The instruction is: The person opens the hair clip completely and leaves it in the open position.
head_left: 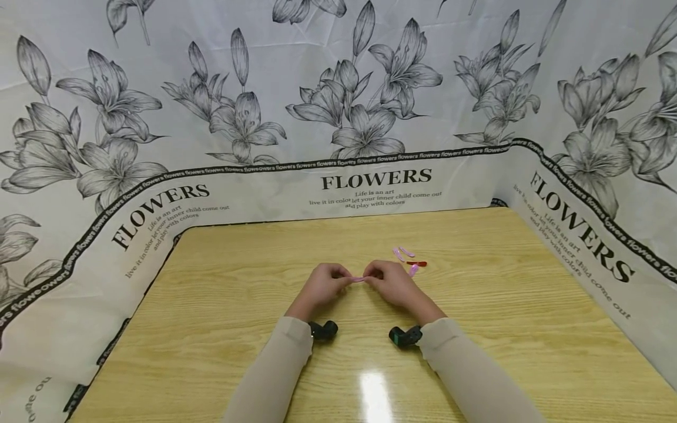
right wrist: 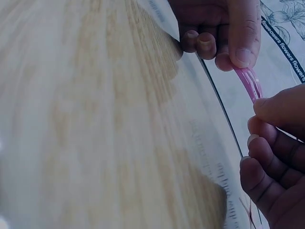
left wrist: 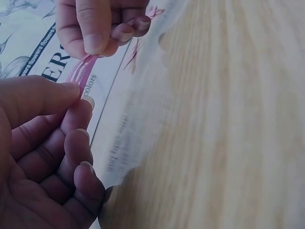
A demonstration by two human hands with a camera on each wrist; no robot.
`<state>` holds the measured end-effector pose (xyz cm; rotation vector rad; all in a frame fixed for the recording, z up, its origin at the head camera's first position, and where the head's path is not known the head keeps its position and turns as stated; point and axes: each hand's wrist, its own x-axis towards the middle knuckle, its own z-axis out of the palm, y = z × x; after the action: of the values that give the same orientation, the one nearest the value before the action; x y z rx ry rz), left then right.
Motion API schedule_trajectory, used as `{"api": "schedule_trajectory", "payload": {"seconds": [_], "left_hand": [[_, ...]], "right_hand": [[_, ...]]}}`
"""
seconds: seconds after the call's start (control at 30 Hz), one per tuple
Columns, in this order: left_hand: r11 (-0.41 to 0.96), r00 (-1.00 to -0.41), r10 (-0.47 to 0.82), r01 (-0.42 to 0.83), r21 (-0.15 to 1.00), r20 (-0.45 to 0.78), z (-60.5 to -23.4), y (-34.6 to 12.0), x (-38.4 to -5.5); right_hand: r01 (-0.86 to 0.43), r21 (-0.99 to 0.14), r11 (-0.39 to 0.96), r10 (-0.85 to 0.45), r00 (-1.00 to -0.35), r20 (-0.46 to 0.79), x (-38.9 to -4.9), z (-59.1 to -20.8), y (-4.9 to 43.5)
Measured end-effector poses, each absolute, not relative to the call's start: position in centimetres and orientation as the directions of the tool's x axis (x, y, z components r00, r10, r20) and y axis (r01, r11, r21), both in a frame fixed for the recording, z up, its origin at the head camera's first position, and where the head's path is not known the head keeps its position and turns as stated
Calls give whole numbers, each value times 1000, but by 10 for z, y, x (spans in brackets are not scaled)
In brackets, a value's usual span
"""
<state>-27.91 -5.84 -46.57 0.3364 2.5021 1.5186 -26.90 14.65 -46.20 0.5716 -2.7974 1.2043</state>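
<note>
Between thumb and index finger, my left hand [head_left: 325, 283] pinches one end of a pink snap hair clip [head_left: 358, 279]. My right hand [head_left: 392, 282] grips the opposite end the same way, so the clip spans the short gap between them above the table. Seen from the left wrist, the pink clip [left wrist: 82, 71] shows a slotted, slightly curved frame; both ends are hidden under fingertips. In the right wrist view the same clip [right wrist: 249, 83] bows gently. Just beyond my right hand lie more pink clips [head_left: 407, 252] and a red clip [head_left: 416, 264].
A light wood-grain table [head_left: 238, 264] lies under both forearms. Cloth walls [head_left: 254, 194] printed with lilies and lettering enclose its back and sides. Another pink piece [head_left: 414, 269] lies close beside my right hand. Black wrist cameras [head_left: 405, 336] jut inward from the sleeves.
</note>
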Motion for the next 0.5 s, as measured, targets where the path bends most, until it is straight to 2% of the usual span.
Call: {"api": "schedule_trajectory", "payload": {"seconds": [0.23,0.5], "left_hand": [[460,-956,289,104,882,-38,-465,-63,-277],[446,-954,300,115,888,-27,-468,-66,-277]], "right_hand": [[-312,-757,574,-324,-936,140,-270,-461,145],[-210,-849,485,-343,-939,37,-270,-463,147]]}}
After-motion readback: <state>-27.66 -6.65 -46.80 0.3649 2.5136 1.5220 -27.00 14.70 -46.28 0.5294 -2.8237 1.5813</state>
